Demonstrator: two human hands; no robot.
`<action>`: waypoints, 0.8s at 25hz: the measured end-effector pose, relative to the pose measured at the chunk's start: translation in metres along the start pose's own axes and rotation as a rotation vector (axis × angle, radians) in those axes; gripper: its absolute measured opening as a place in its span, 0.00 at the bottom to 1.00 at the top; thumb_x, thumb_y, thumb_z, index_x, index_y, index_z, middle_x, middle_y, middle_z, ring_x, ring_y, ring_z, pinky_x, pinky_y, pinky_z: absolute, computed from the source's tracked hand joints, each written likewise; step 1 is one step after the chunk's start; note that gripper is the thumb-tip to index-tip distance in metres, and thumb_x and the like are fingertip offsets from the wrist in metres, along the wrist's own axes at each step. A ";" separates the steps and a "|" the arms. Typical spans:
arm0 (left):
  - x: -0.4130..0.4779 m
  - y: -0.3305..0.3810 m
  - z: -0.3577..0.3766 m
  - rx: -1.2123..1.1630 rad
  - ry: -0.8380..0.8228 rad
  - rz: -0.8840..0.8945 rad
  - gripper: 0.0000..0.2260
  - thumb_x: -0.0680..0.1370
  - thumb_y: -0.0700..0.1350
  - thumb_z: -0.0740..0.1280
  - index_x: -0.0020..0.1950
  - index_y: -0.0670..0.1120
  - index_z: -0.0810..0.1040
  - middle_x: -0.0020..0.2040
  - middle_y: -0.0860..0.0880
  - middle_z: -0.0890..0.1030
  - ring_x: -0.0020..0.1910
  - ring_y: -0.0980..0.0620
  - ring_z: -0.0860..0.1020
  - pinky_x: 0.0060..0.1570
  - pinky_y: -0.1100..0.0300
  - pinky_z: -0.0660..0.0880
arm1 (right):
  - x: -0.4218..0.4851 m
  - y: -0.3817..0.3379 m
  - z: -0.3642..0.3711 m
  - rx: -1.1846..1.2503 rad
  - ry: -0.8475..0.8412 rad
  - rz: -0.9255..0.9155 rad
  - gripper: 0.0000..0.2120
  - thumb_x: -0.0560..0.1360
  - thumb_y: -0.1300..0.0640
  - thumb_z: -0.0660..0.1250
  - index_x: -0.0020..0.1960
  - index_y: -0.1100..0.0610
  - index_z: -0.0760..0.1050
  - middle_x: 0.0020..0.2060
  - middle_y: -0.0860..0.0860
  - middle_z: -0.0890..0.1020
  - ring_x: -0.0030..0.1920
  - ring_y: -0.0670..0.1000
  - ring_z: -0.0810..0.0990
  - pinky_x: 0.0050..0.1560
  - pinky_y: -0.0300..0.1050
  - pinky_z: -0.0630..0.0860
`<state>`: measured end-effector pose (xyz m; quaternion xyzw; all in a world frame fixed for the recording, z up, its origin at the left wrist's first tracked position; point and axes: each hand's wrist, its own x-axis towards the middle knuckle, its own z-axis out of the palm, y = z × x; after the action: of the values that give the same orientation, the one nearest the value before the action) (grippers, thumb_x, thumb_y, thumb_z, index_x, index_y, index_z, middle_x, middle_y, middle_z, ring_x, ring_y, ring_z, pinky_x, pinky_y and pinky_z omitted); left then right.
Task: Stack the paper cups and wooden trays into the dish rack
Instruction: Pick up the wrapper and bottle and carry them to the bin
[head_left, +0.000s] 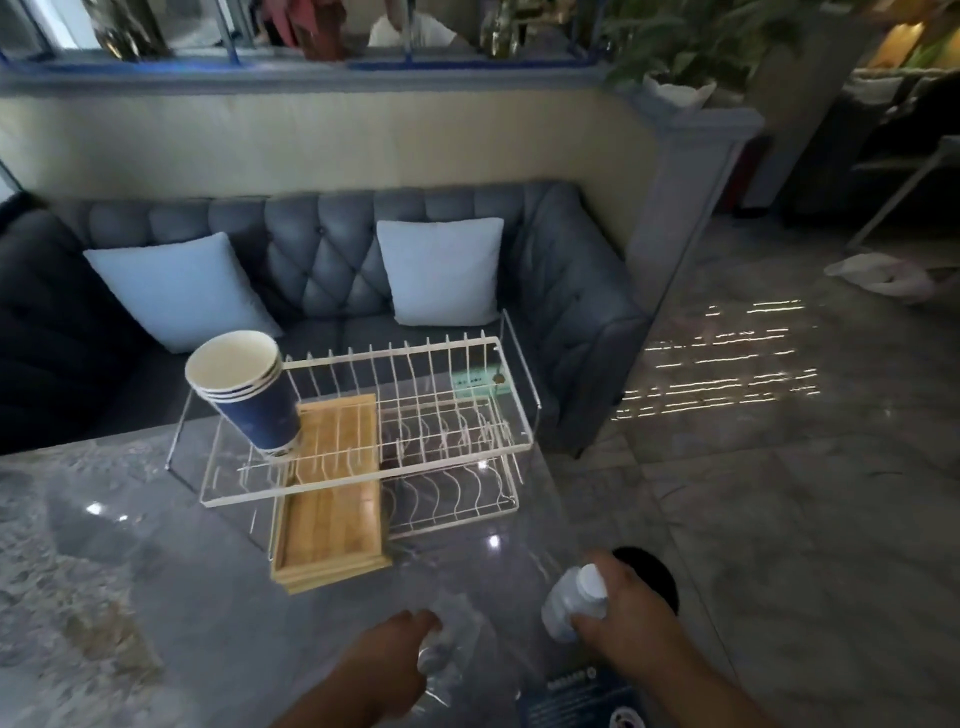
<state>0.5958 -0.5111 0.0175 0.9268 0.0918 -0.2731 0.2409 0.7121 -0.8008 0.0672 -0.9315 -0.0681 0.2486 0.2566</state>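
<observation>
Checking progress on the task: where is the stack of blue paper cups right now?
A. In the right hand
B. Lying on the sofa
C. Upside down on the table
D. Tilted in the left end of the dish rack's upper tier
D: the stack of blue paper cups leans, mouth up, in the left end of the white wire dish rack, beside the wooden tray.

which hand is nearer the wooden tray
Left. The left hand is just below the wooden tray; the right hand, holding a white bottle, is farther off to its right.
</observation>
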 end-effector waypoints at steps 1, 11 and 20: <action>0.008 0.015 -0.001 0.022 -0.007 -0.003 0.27 0.72 0.47 0.66 0.71 0.59 0.69 0.68 0.51 0.75 0.67 0.49 0.75 0.65 0.58 0.72 | 0.005 0.013 -0.008 0.016 0.002 -0.003 0.34 0.66 0.45 0.73 0.70 0.45 0.66 0.64 0.50 0.75 0.58 0.52 0.78 0.58 0.43 0.74; 0.049 0.146 -0.004 0.073 0.078 -0.045 0.26 0.74 0.46 0.65 0.71 0.60 0.69 0.69 0.53 0.75 0.64 0.50 0.77 0.61 0.61 0.72 | 0.029 0.111 -0.101 0.119 0.105 -0.063 0.28 0.61 0.38 0.72 0.59 0.39 0.71 0.45 0.40 0.78 0.46 0.40 0.77 0.48 0.38 0.73; 0.062 0.178 -0.004 0.039 0.082 -0.013 0.27 0.71 0.50 0.66 0.70 0.62 0.69 0.68 0.55 0.76 0.62 0.53 0.78 0.60 0.62 0.73 | 0.025 0.156 -0.101 0.186 0.117 0.028 0.32 0.62 0.44 0.76 0.64 0.46 0.70 0.53 0.46 0.77 0.52 0.47 0.77 0.54 0.41 0.71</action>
<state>0.7030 -0.6606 0.0567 0.9412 0.1024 -0.2380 0.2168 0.7840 -0.9732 0.0516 -0.9175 -0.0165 0.2028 0.3419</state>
